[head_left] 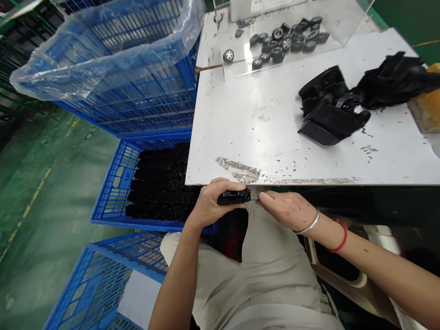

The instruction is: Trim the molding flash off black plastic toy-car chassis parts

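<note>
Hands gripping flat black plastic part [233, 197], scuffed white table [275, 123] above

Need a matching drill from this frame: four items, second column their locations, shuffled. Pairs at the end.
1 small black part
2 toy wheels
3 black shells
4 clear plastic bag

A far end of the white table
B lining the top blue crate
C in the left hand
D right side of the table

Pairs: 1-C, 2-A, 3-D, 4-B
</note>
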Available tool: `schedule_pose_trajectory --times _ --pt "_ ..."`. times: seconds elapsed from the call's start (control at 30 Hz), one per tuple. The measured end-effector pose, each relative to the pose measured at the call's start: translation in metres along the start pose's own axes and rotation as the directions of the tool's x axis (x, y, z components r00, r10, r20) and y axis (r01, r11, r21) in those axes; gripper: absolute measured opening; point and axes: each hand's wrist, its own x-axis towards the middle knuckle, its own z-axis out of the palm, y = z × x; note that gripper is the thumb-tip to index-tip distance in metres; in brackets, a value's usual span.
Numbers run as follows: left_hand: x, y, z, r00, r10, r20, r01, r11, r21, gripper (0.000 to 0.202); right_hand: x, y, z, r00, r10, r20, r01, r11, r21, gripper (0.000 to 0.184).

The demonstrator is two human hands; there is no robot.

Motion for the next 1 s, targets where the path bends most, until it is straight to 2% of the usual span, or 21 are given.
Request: schedule_pose_trajectory --times 0.2,0.47,0.53,0.6,0.67,0.73,0.83,1.0 --pt "-0.001 0.003 -0.003 0.997 -0.07 0.021 0.07 0.997 -0.012 0.039 0.002 -0.008 0.002 0.998 0.06 -0.027 -0.061 0.997 -0.038 0.042" --pt "0.0 0.007 -0.007 0.991 -0.116 0.071 0.118 0.993 -0.028 0.038 0.003 -0.015 -0.001 0.989 0.12 0.092 -0.123 0.992 0.028 0.047" --pt "0.001 0.008 -0.007 0.989 -0.131 0.073 0.133 0.991 -0.029 0.038 0.004 -0.015 -0.004 0.979 0.144 0.148 -0.161 0.981 0.11 0.043" --pt "0.001 0.009 -0.007 0.985 -0.151 0.08 0.154 0.988 -0.032 0.039 0.004 -0.012 -0.007 0.969 0.134 0.21 -0.19 0.942 0.277 0.036" --pt "0.001 0.01 -0.007 0.982 -0.167 0.087 0.171 0.985 -0.038 0.039 0.003 -0.008 -0.009 0.964 0.102 0.245 -0.208 0.863 0.46 0.032" --pt "0.001 0.011 -0.008 0.98 -0.177 0.091 0.181 0.983 -0.037 0.04 0.002 -0.002 -0.012 0.966 0.089 0.242 -0.217 0.789 0.575 0.032" --pt "0.001 0.012 -0.008 0.98 -0.174 0.097 0.177 0.984 -0.027 0.04 0.001 0.005 -0.015 0.966 0.086 0.244 -0.226 0.743 0.63 0.032" --pt "0.002 0.01 -0.008 0.984 -0.147 0.105 0.149 0.989 -0.008 0.04 0.005 0.009 -0.02 0.941 0.036 0.336 -0.255 0.728 0.636 0.03"
